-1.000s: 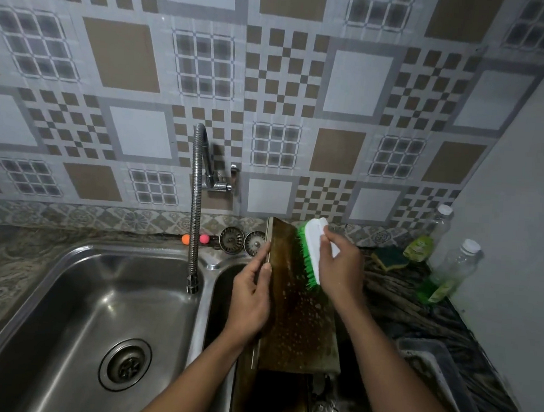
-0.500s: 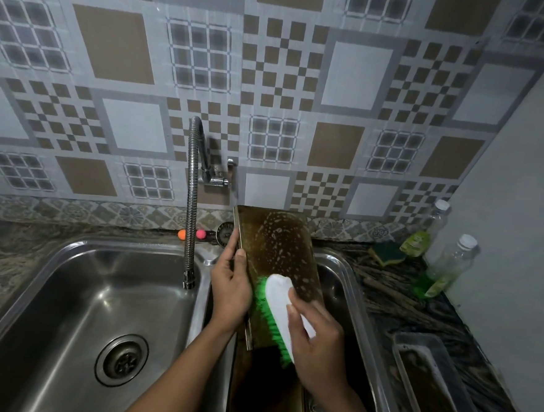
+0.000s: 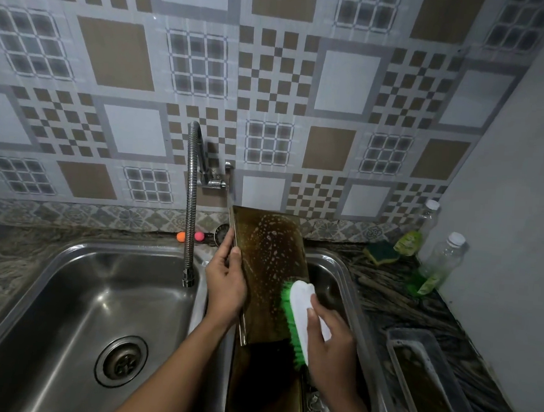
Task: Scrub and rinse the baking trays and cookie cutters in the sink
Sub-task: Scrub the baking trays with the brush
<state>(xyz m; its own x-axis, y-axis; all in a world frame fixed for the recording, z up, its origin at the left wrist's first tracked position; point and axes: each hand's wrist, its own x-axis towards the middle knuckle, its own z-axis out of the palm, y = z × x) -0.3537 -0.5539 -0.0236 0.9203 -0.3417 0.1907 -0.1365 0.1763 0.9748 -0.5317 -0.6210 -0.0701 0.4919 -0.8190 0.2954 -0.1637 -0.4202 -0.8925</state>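
Note:
A dark, soap-speckled baking tray (image 3: 268,263) stands tilted on end over the right basin (image 3: 333,274). My left hand (image 3: 225,281) grips its left edge, thumb on the front face. My right hand (image 3: 330,342) holds a white scrub brush with green bristles (image 3: 298,314), bristles against the tray's lower right part. A second dark tray (image 3: 264,382) lies flat in the basin below. Shiny metal cookie cutters (image 3: 316,408) show by my right wrist, partly hidden.
The left basin (image 3: 102,306) holds only its drain, under a flexible metal tap (image 3: 190,219). On the right counter sit a small loaf tin (image 3: 429,377), a green-yellow sponge (image 3: 380,252) and two bottles of green liquid (image 3: 437,269). A wall closes the right side.
The brush travelled from the tray's top down its face, then across to the lower right. The tray's top now leans farther toward the wall; my left hand kept its grip.

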